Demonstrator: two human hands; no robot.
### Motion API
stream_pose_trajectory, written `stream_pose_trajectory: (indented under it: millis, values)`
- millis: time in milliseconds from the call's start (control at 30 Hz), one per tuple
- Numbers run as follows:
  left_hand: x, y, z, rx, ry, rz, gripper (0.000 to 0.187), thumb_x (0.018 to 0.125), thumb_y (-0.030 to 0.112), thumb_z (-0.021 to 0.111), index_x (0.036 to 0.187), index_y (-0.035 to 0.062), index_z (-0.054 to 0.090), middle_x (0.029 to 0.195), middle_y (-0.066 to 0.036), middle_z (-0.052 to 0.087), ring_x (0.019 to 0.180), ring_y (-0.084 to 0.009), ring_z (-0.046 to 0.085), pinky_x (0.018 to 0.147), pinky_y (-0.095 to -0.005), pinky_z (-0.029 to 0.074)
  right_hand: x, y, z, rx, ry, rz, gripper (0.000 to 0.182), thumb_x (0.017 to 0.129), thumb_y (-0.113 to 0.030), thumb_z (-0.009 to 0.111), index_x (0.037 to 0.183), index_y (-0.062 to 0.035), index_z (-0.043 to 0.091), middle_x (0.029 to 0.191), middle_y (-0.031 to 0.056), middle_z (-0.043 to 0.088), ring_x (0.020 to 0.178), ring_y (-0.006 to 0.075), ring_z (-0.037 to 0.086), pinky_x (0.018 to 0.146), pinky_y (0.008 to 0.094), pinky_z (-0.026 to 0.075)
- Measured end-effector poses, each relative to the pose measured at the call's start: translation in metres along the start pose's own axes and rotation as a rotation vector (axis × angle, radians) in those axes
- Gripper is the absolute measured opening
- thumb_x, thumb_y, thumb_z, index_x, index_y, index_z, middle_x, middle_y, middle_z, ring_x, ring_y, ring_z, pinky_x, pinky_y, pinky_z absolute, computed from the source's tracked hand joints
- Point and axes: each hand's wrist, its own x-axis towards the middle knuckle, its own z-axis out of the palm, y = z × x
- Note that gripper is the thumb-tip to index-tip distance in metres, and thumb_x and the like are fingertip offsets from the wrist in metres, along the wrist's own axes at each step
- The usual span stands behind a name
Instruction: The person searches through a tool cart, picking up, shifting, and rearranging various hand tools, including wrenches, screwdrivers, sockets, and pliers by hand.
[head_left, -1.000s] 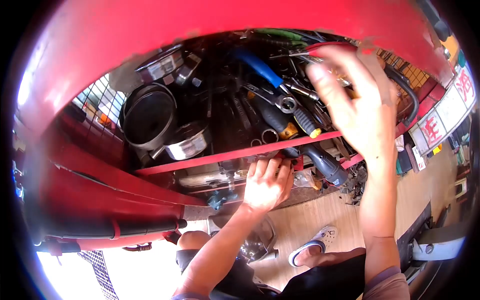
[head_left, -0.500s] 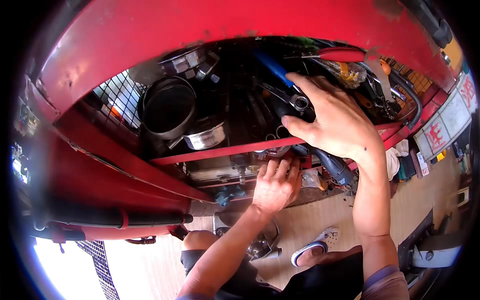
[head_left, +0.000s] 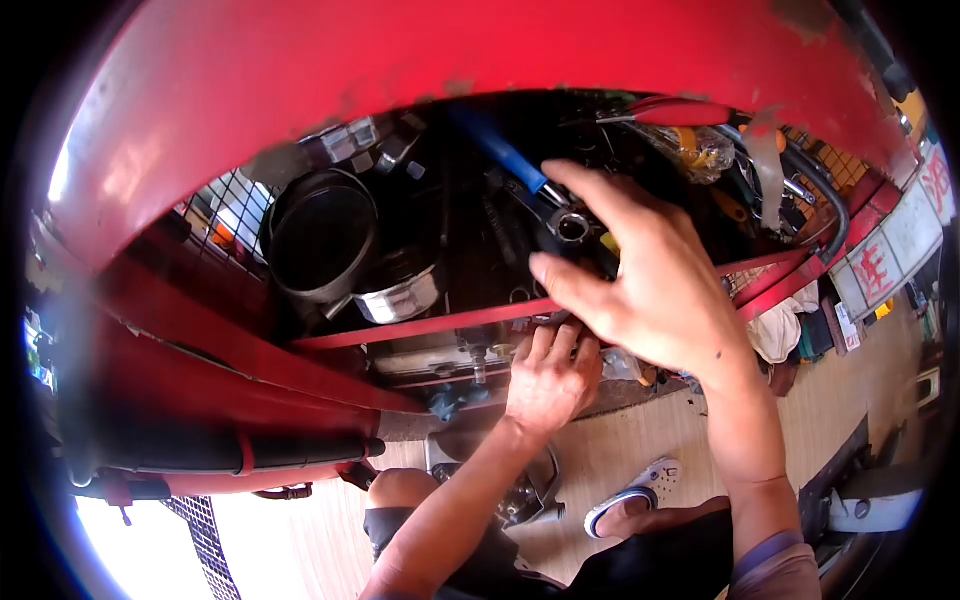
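Observation:
My right hand (head_left: 665, 285) is over the red tool shelf with thumb and index finger spread, and no object shows between them. In the gap beyond the fingertips lies a metal wrench with a ring end (head_left: 571, 228). A blue-handled tool (head_left: 508, 155) lies against it, its metal shank close to my index fingertip; contact cannot be made out. Lower down, my left hand (head_left: 553, 380) has its fingers curled at the level below the shelf's red front rail (head_left: 440, 328). What those fingertips press on is hidden.
A round black container (head_left: 325, 235) and a silver cylindrical part (head_left: 400, 297) stand on the shelf's left. Red-handled pliers (head_left: 680, 110), a plastic-wrapped item (head_left: 705, 155) and a black hose (head_left: 825, 190) crowd the right. A red panel (head_left: 480, 50) overhangs the shelf.
The view has shifted slightly, so the shelf sits lower and further left. My right hand has come left and down; a dark cylindrical tool beneath it is now hidden. My left hand stays put.

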Motion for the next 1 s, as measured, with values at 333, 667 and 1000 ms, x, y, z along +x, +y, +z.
stream_pose_trajectory:
  millis: [333, 667, 1000]
  values:
    - [-0.013, -0.004, 0.01, -0.031, -0.104, -0.028, 0.039, 0.071, 0.02, 0.077, 0.107, 0.0053, 0.076, 0.106, -0.014, 0.068, 0.094, -0.0331, 0.064, 0.081, -0.0495, 0.056, -0.006, -0.006, 0.039, -0.007, 0.226, -0.203, 0.047, 0.087, 0.0, 0.075, 0.133, -0.0035, 0.065, 0.12, 0.0238, 0.07, 0.089, 0.0275, 0.076, 0.073, 0.0324, 0.067]
    - [0.002, 0.004, -0.013, 0.138, -0.108, 0.061, 0.044, 0.086, 0.024, 0.075, 0.125, 0.0047, 0.07, 0.123, -0.015, 0.067, 0.102, -0.0336, 0.067, 0.081, -0.0485, 0.059, 0.026, -0.04, 0.079, -0.142, 0.545, -0.377, 0.034, 0.077, -0.014, 0.075, 0.106, 0.0051, 0.07, 0.124, 0.0301, 0.064, 0.074, 0.0291, 0.065, 0.061, 0.0387, 0.059]
    - [0.003, 0.01, 0.011, -0.005, 0.07, -0.073, 0.03, 0.072, 0.003, 0.076, 0.101, 0.0077, 0.079, 0.104, -0.01, 0.071, 0.089, -0.0326, 0.068, 0.08, -0.0436, 0.06, 0.018, -0.08, 0.084, -0.308, 0.344, -0.18, 0.039, 0.091, -0.025, 0.061, 0.109, 0.0075, 0.073, 0.132, 0.0368, 0.062, 0.107, 0.0508, 0.065, 0.085, 0.0581, 0.046]
